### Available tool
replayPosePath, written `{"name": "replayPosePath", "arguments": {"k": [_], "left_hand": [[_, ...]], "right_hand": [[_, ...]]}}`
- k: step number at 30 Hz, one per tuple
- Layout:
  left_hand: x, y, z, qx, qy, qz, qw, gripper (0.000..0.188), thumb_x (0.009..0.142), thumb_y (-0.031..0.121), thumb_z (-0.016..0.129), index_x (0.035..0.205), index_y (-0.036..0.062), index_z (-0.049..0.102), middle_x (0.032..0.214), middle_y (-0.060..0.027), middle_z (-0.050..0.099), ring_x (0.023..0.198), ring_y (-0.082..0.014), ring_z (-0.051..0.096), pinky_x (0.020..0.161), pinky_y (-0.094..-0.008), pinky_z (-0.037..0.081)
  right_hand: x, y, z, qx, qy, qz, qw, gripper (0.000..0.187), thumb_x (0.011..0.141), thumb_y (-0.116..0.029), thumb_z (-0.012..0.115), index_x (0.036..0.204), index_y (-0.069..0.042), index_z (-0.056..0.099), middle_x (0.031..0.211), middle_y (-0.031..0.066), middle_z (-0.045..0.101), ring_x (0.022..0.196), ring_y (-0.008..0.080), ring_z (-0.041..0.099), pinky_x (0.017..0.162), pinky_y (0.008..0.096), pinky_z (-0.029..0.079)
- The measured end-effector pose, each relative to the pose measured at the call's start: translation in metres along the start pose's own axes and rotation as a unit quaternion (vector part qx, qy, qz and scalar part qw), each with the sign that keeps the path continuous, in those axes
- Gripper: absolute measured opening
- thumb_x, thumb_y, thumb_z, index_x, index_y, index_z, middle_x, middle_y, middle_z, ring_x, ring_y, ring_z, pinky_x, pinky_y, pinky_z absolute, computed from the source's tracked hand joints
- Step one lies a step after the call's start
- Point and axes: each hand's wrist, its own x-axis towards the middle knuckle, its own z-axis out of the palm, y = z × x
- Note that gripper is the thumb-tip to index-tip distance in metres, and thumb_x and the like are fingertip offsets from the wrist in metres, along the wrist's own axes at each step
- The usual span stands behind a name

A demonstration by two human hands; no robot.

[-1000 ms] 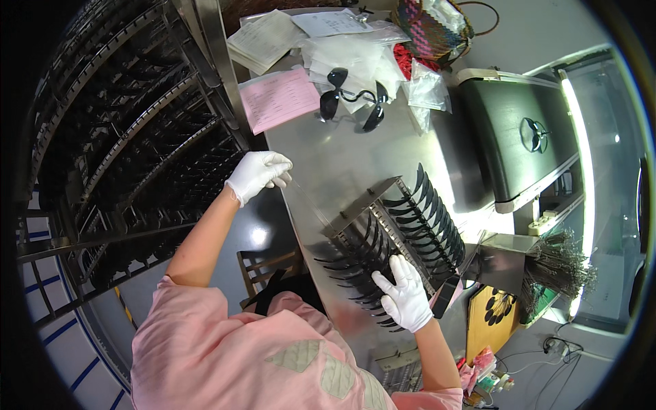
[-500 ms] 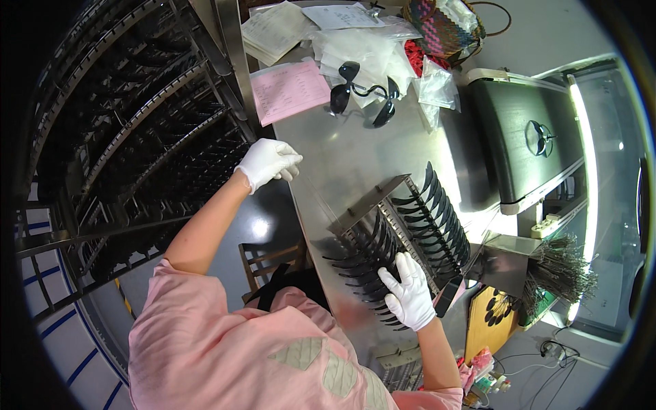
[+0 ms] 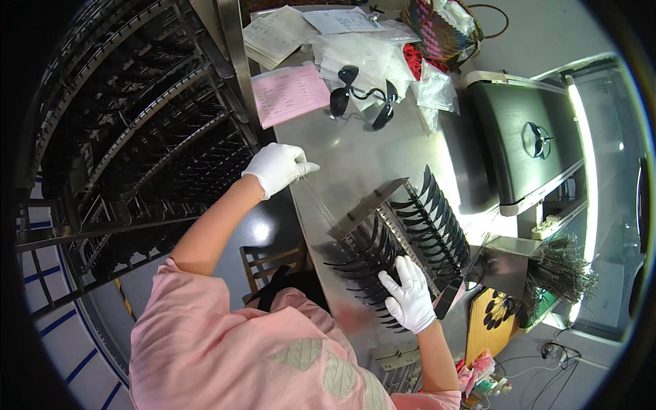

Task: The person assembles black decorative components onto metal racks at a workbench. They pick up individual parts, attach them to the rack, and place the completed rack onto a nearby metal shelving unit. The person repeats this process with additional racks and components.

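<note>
My left hand [image 3: 277, 167], in a white glove, is closed in a pinch at the table's left edge. A thin wire-like rod [image 3: 316, 197] runs from its fingertips toward the metal rack [image 3: 369, 207]. The rack stands at an angle on the metal table and carries two rows of glossy black curved pieces [image 3: 432, 222], likely eyewear parts. My right hand [image 3: 412, 297], also white-gloved, grips the rack's near part, its thumb and fingers among the black pieces of the left row [image 3: 365, 263]. Its fingertips are partly hidden.
Sunglasses [image 3: 362, 96] lie beyond the rack, near a pink sheet [image 3: 290, 94] and plastic bags [image 3: 369, 58]. A tall shelf of dark parts [image 3: 137, 130] stands left. At right are a black case [image 3: 526, 137], a bundle of thin wires [image 3: 560, 273] and a bright lamp [image 3: 584, 171].
My left hand has moved slightly right, toward the rack, and the thin rod at its fingertips shows more plainly. My right hand and the rack stay almost where they were.
</note>
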Motion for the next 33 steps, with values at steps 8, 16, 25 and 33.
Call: {"name": "replayPosePath", "arguments": {"k": [8, 16, 25, 33], "left_hand": [[-0.008, -0.013, 0.020, -0.147, -0.042, 0.039, 0.988, 0.026, 0.102, 0.020, 0.054, 0.098, -0.0013, 0.069, 0.072, -0.0103, 0.070, 0.066, -0.0200, 0.067, 0.068, -0.0323, 0.054], [-0.013, -0.018, 0.032, -0.257, -0.116, -0.029, 0.959, 0.029, 0.100, 0.021, 0.062, 0.085, -0.0025, 0.069, 0.071, -0.0075, 0.068, 0.055, -0.0133, 0.061, 0.054, -0.0270, 0.049], [-0.026, 0.001, 0.031, -0.118, -0.124, -0.054, 0.984, 0.037, 0.099, 0.035, 0.062, 0.087, 0.0015, 0.071, 0.066, -0.0093, 0.068, 0.060, -0.0197, 0.064, 0.064, -0.0347, 0.052], [-0.048, 0.043, 0.078, 0.049, -0.200, 0.079, 0.975, 0.037, 0.097, 0.037, 0.056, 0.098, 0.0044, 0.072, 0.088, -0.0187, 0.074, 0.090, -0.0379, 0.071, 0.085, -0.0465, 0.054]], "right_hand": [[-0.004, 0.005, 0.002, 0.023, 0.014, -0.003, 1.000, 0.053, 0.102, -0.036, 0.046, 0.150, -0.013, 0.047, 0.159, 0.0215, 0.034, 0.144, 0.0417, 0.036, 0.118, 0.0536, 0.029], [-0.015, 0.018, 0.005, 0.058, 0.049, 0.018, 0.997, 0.060, 0.102, -0.031, 0.050, 0.154, -0.004, 0.036, 0.159, 0.0233, 0.035, 0.142, 0.0431, 0.039, 0.117, 0.0522, 0.032], [-0.035, 0.029, 0.005, 0.057, 0.027, 0.080, 0.995, 0.069, 0.097, -0.033, 0.061, 0.154, -0.004, 0.035, 0.155, 0.0224, 0.042, 0.139, 0.0424, 0.044, 0.114, 0.0512, 0.036], [-0.054, 0.038, 0.012, 0.064, 0.054, 0.084, 0.993, 0.072, 0.091, -0.031, 0.070, 0.151, -0.004, 0.040, 0.152, 0.0205, 0.046, 0.137, 0.0414, 0.046, 0.114, 0.0495, 0.038]]}}
